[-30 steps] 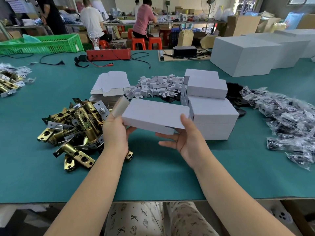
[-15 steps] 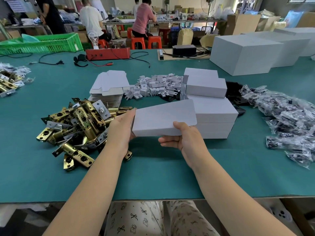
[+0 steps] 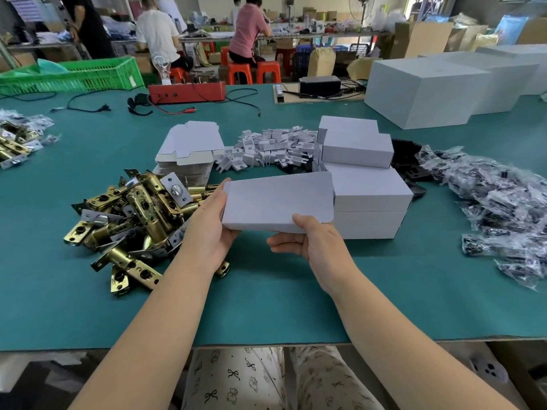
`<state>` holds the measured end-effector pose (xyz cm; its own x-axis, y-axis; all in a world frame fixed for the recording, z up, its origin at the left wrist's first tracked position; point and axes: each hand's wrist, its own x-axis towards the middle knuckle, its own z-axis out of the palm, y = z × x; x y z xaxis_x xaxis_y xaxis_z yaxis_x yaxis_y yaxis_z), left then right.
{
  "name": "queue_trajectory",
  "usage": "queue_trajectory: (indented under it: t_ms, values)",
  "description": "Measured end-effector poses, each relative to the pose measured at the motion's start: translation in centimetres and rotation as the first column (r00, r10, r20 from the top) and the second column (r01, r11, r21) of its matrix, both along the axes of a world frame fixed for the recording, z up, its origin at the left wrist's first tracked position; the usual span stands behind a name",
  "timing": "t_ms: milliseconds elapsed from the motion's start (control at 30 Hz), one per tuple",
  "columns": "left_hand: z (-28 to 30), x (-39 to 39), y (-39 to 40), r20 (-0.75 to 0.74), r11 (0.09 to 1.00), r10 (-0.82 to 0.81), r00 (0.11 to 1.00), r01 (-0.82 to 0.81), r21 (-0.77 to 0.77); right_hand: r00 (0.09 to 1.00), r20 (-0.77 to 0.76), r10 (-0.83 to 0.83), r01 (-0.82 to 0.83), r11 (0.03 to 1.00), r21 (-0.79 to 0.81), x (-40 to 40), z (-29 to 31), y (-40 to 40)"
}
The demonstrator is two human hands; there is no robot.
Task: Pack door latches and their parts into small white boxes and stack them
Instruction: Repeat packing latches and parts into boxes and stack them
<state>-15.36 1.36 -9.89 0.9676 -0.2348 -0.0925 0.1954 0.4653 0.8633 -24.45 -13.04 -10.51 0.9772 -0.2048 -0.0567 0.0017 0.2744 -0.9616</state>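
Note:
Both hands hold a small white box [image 3: 275,202] just above the green table, its long side facing me. My left hand [image 3: 208,229] grips the box's left end and my right hand [image 3: 313,245] grips its lower right edge, thumb on top. Right behind the box stands a stack of closed white boxes [image 3: 370,199], with smaller boxes [image 3: 356,150] on top. A heap of brass door latches [image 3: 133,214] lies to the left, partly under my left wrist. Bagged black parts [image 3: 497,202] spread at the right.
Flat unfolded box blanks [image 3: 189,149] and a pile of small white card inserts [image 3: 272,149] lie behind. Large white cartons [image 3: 426,90] stand at the back right, a red device [image 3: 186,91] and green crate [image 3: 74,75] at the back. More latches [image 3: 17,140] lie far left. People work at benches beyond.
The box's left end flap, open a second ago, is now shut. The box has turned and swung right, closer to the stack, with both hands still on it.

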Motion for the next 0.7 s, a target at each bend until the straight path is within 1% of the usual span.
queue_trajectory:
  t_ms: [133,300,433,633,700]
  values:
    - [-0.10,0.03,0.01,-0.009,0.999,0.045,0.999,-0.045,-0.008,1.000,-0.014,0.009,-0.010,1.000,-0.018,-0.09,0.00,0.07]
    - [-0.15,0.10,0.24,-0.047,0.999,0.014,0.999,-0.017,-0.046,1.000,-0.009,-0.003,0.003,1.000,0.006,-0.09,-0.10,0.07]
    - [-0.16,0.11,0.32,-0.083,0.996,0.012,0.996,-0.019,-0.084,1.000,0.002,0.004,-0.004,1.000,-0.005,0.09,-0.48,0.01]
    - [-0.10,0.20,0.31,-0.127,0.997,0.018,0.992,-0.028,-0.075,0.999,0.049,0.007,-0.011,0.995,0.095,0.58,-0.57,-0.08]
    - [-0.13,0.18,0.24,-0.126,0.997,0.014,0.992,-0.024,-0.076,0.998,0.056,0.008,-0.014,0.995,0.101,0.57,-0.65,-0.11]
